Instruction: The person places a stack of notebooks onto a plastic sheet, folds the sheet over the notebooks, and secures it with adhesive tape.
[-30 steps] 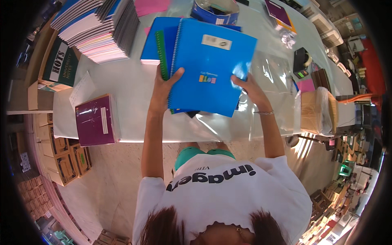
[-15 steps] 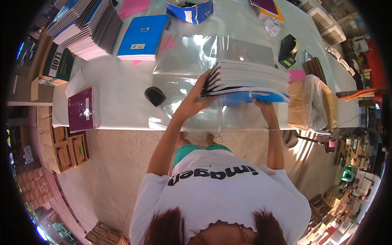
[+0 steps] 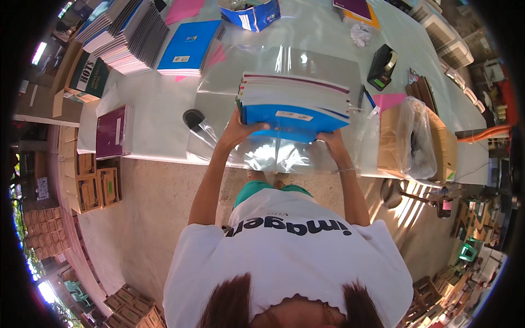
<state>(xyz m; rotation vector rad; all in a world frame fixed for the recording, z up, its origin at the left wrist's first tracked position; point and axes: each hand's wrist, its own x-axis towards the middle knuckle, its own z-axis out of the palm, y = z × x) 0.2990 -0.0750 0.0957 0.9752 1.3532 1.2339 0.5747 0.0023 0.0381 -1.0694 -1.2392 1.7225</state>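
Note:
A thick stack of spiral notebooks (image 3: 295, 109) is held between my two hands over the table. Its blue cover faces me, and the page edges of several notebooks show behind it. My left hand (image 3: 241, 130) grips the left end, thumb across the blue cover. On the lower right corner, my right hand (image 3: 331, 139) is closed with its thumb on the front; the fingers behind are hidden. Clear plastic film (image 3: 219, 90) lies flat under and around the stack. A dark rounded object (image 3: 193, 118) rests to the left of my left hand.
Tall notebook piles (image 3: 134, 41) and a blue notebook stack (image 3: 188, 46) stand far left; purple notebooks (image 3: 112, 131) lie near left. A tape dispenser (image 3: 382, 66), a blue pen (image 3: 369, 98) and an open cardboard box (image 3: 391, 142) with plastic are right. A blue container (image 3: 257, 16) stands at the back.
The notebook stack has moved left and toward me and tipped up, so its blue cover now faces me. My left hand has shifted its hold. The blue pen has come into sight.

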